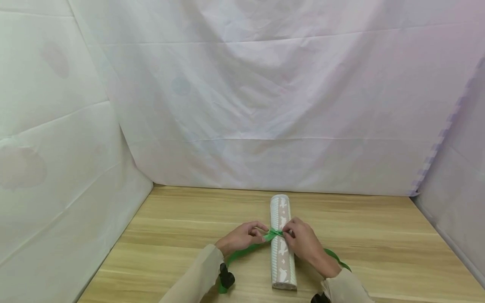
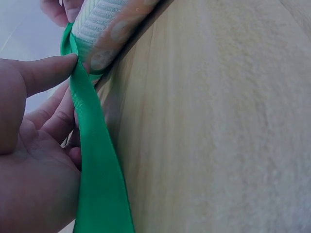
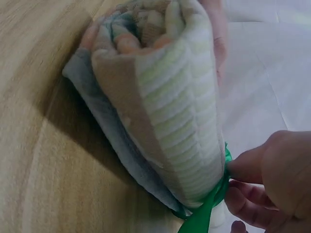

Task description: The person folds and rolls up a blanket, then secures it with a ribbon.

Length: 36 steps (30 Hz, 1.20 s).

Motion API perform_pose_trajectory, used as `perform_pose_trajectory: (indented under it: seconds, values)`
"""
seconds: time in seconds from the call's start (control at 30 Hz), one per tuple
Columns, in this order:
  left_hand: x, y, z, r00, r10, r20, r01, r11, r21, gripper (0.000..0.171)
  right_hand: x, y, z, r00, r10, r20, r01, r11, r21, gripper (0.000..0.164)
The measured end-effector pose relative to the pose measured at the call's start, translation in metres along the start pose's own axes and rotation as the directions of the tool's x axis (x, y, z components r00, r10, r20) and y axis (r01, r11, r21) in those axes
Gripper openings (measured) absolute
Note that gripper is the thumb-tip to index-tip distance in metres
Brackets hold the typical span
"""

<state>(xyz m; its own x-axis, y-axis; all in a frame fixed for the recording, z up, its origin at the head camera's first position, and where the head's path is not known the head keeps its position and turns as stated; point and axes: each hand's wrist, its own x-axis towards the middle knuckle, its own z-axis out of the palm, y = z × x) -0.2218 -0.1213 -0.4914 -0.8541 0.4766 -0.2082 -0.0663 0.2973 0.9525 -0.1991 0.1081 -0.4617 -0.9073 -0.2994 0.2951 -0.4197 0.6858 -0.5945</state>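
Observation:
A rolled towel, white ribbed with a beige band of white animal figures, lies lengthwise on the table. Round its middle passes a green ribbon, crossed over on top of the roll. Left of the roll, my left hand pinches one length of the ribbon between thumb and fingers; in the left wrist view that ribbon hangs down past the palm. My right hand pinches the ribbon near the crossing, over the roll's right side. The right wrist view shows the towel's spiral end and the thumb against the ribbon.
The wood-grain table extends to both sides of the roll. White cloth hangs behind it and along the left and right. Loose ribbon trails near both wrists, and a black wrist device is strapped at the left sleeve.

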Motion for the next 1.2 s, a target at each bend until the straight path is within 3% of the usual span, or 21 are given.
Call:
perform_pose_trajectory:
  seconds: [0.47, 0.73, 1.03, 1.2]
  values:
    - [0.000, 0.004, 0.003, 1.000, 0.002, -0.014, -0.002, 1.000, -0.018, 0.025, 0.011, -0.002, -0.006, 0.999, -0.006, 0.035, 0.001, 0.991, 0.137, 0.017]
    - [0.000, 0.003, 0.003, 1.000, -0.005, -0.017, 0.005, 1.000, -0.015, 0.025, 0.014, -0.003, -0.012, 0.993, 0.055, 0.107, -0.078, 0.972, 0.222, 0.019]
    - [-0.001, 0.002, 0.003, 1.000, -0.004, -0.022, 0.004, 1.000, -0.004, 0.025, 0.017, -0.002, -0.021, 0.990, -0.055, 0.131, 0.031, 0.983, 0.179, 0.016]
    - [-0.001, 0.002, 0.002, 1.000, -0.003, -0.026, 0.003, 1.000, -0.007, 0.024, 0.019, -0.003, -0.025, 0.990, -0.047, 0.133, 0.027, 0.989, 0.144, 0.016]
